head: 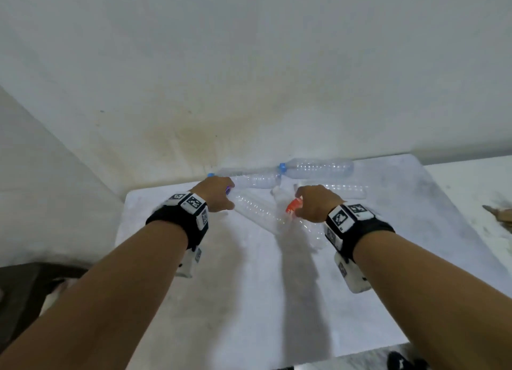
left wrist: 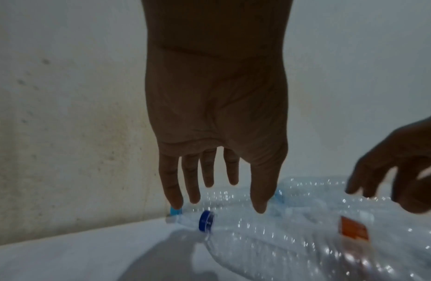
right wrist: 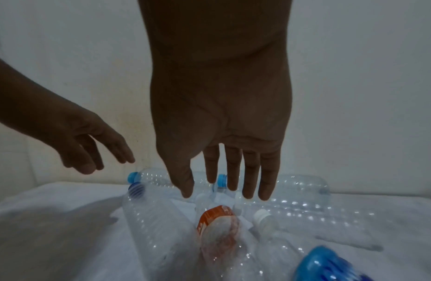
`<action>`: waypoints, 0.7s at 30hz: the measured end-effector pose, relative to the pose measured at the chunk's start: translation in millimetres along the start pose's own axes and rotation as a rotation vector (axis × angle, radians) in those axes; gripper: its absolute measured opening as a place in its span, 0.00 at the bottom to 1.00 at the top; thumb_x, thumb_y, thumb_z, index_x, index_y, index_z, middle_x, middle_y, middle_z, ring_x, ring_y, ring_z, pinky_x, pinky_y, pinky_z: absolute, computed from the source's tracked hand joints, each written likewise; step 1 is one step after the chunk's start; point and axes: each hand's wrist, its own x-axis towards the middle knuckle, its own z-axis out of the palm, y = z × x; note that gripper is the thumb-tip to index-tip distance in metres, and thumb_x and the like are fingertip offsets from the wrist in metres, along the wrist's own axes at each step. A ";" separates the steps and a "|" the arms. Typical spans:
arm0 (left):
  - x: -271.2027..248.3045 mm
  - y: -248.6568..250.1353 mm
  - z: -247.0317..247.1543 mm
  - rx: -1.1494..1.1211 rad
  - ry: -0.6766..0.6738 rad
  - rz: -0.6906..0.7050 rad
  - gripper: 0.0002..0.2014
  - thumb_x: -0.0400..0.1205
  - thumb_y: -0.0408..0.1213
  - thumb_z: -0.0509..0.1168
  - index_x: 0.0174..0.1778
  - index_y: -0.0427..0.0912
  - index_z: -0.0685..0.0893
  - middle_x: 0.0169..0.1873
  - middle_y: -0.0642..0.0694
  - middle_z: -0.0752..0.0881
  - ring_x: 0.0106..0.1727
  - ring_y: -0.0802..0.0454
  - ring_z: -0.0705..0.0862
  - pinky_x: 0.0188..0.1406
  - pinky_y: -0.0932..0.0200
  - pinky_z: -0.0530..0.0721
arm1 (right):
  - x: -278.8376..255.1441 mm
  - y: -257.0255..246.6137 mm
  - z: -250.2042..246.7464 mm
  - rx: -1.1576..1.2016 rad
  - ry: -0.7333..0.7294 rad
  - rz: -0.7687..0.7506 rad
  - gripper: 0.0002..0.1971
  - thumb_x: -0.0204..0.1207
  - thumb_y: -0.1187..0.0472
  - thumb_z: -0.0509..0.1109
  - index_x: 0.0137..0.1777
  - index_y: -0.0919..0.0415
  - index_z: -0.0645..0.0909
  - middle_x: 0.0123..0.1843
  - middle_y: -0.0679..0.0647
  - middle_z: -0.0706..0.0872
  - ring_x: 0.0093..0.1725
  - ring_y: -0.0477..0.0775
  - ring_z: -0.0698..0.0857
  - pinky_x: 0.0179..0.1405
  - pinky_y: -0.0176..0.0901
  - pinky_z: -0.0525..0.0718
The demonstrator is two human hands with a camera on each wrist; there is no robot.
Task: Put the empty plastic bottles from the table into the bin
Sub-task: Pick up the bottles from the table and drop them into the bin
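Against the wall, at the table's (head: 249,300) far edge, empty plastic bottles (head: 318,169) lie heaped (one orange-labelled (right wrist: 215,214)). Left hand (head: 214,193) and right hand (head: 314,202) hover above them, fingers spread, holding nothing.

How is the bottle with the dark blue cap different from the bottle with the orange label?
The dark blue cap bottle is bare clear plastic, while the orange label bottle wears an orange wrap. The dark blue cap bottle lies under the left hand; the orange label bottle lies under the right hand. Its cap is plain to see; the orange label bottle's cap is not clearly visible. Both are clear, lying on their sides on the white table, side by side, ungripped.
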 end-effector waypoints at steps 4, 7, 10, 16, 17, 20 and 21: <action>46.5 -9.1 31.8 0.039 -0.057 -0.008 0.38 0.77 0.41 0.68 0.83 0.51 0.59 0.81 0.45 0.66 0.77 0.42 0.72 0.76 0.43 0.73 | 57.5 -1.9 16.3 -0.020 -0.051 -0.022 0.26 0.78 0.54 0.65 0.76 0.56 0.68 0.73 0.60 0.77 0.69 0.64 0.79 0.65 0.56 0.79; 62.5 -15.5 54.8 0.134 -0.040 -0.002 0.36 0.80 0.36 0.63 0.84 0.52 0.58 0.82 0.48 0.63 0.77 0.40 0.70 0.75 0.40 0.72 | 79.6 -2.1 31.6 -0.023 -0.076 -0.050 0.22 0.79 0.58 0.60 0.73 0.58 0.67 0.68 0.62 0.79 0.65 0.67 0.81 0.66 0.63 0.79; 66.1 -24.0 67.7 0.142 -0.002 0.016 0.27 0.80 0.30 0.59 0.77 0.49 0.70 0.73 0.44 0.72 0.68 0.39 0.73 0.68 0.40 0.76 | 89.3 0.0 45.6 0.014 -0.067 -0.056 0.24 0.80 0.55 0.63 0.74 0.60 0.67 0.68 0.62 0.80 0.65 0.66 0.82 0.62 0.56 0.80; 54.5 -49.4 66.2 0.076 -0.083 0.002 0.13 0.81 0.39 0.65 0.61 0.48 0.80 0.58 0.42 0.86 0.59 0.41 0.83 0.60 0.45 0.82 | 93.1 -1.9 55.0 0.150 -0.026 -0.064 0.29 0.75 0.47 0.70 0.71 0.60 0.69 0.63 0.63 0.83 0.62 0.64 0.83 0.59 0.53 0.81; 50.8 -52.5 62.6 0.052 -0.111 -0.007 0.14 0.80 0.40 0.68 0.62 0.49 0.81 0.58 0.42 0.86 0.58 0.42 0.83 0.61 0.47 0.82 | 92.5 -2.7 54.0 0.163 -0.009 -0.073 0.28 0.74 0.48 0.71 0.70 0.60 0.69 0.62 0.62 0.84 0.60 0.63 0.83 0.57 0.53 0.82; 37.9 -61.8 47.9 -0.011 -0.102 -0.020 0.16 0.78 0.42 0.73 0.61 0.51 0.83 0.59 0.46 0.84 0.58 0.47 0.82 0.63 0.52 0.81 | 86.3 -6.1 45.8 0.192 0.063 -0.081 0.29 0.73 0.47 0.71 0.69 0.60 0.70 0.58 0.62 0.85 0.58 0.64 0.84 0.52 0.51 0.81; 32.2 -64.4 40.7 -0.036 -0.084 -0.021 0.16 0.77 0.42 0.73 0.61 0.51 0.84 0.58 0.47 0.84 0.56 0.49 0.82 0.61 0.55 0.80 | 82.9 -7.2 41.9 0.200 0.088 -0.080 0.29 0.72 0.47 0.71 0.69 0.59 0.70 0.57 0.61 0.85 0.56 0.64 0.85 0.49 0.50 0.81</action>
